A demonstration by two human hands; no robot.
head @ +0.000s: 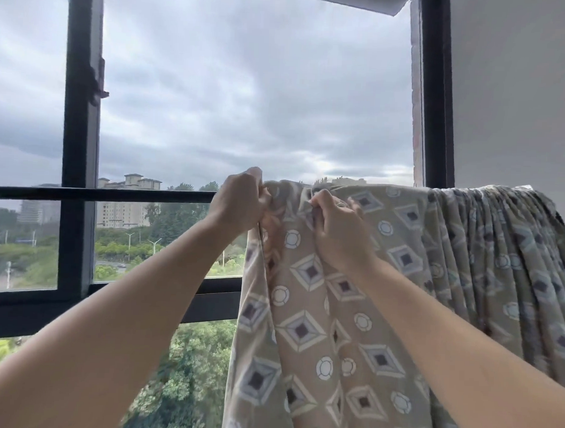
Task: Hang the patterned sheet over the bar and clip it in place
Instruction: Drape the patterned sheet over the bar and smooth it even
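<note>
Entry: beige cotton sheet printed with grey diamonds and white rings (306, 310), draped over the black horizontal metal bar (115, 195) at the open window, held at the top by both your hands.

Detail: your left hand (238, 206) grips the sheet's left edge right at the bar, and your right hand (335, 231) is just beside it, its fingers (325, 201) pinching a fold at the top. This is probably to pull the cloth flat and keep it from sliding off. To the right the sheet sits gathered in tight pleats (498, 240) near the dark window frame (435, 123), so it likely needs spreading leftward along the bare stretch of bar. No clip is in view, and clipping looks not yet done.
</note>
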